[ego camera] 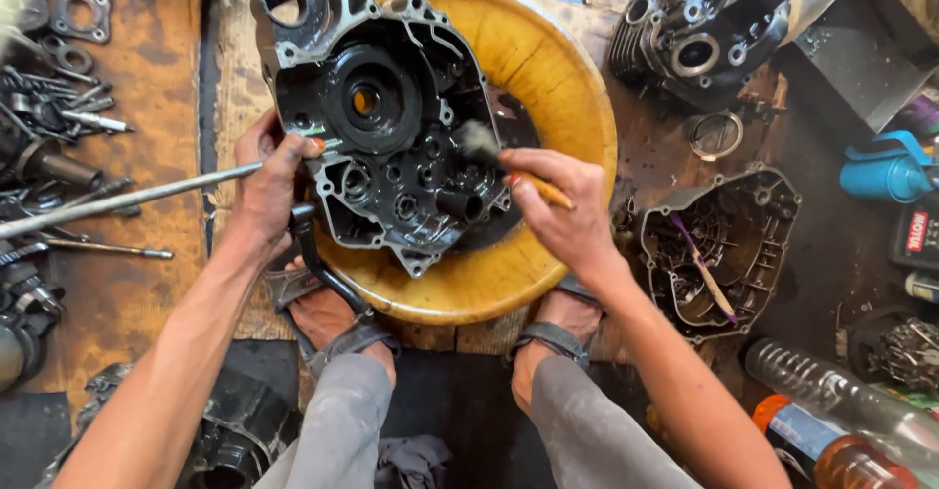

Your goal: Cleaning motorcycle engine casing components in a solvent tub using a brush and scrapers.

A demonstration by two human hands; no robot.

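Observation:
A black engine crankcase half [377, 108] lies tilted across a round yellow basin [548, 68]. My left hand [269, 181] grips the case's left edge and steadies it. In my right hand [562, 205] is a small brush [479, 145], whose grey bristles touch the case's right side near its bearing holes. The brush's wooden handle pokes out past my fingers. A black lever [318, 259] hangs from the case below my left hand.
A cylinder head [699, 24] sits at the top right and an engine cover [714, 244] with a stick in it at right. Bolts, gaskets and tools [59, 108] cover the left. A long metal rod [117, 200] points at my left hand. Bottles [831, 401] lie bottom right. My sandalled feet [333, 318] rest below the basin.

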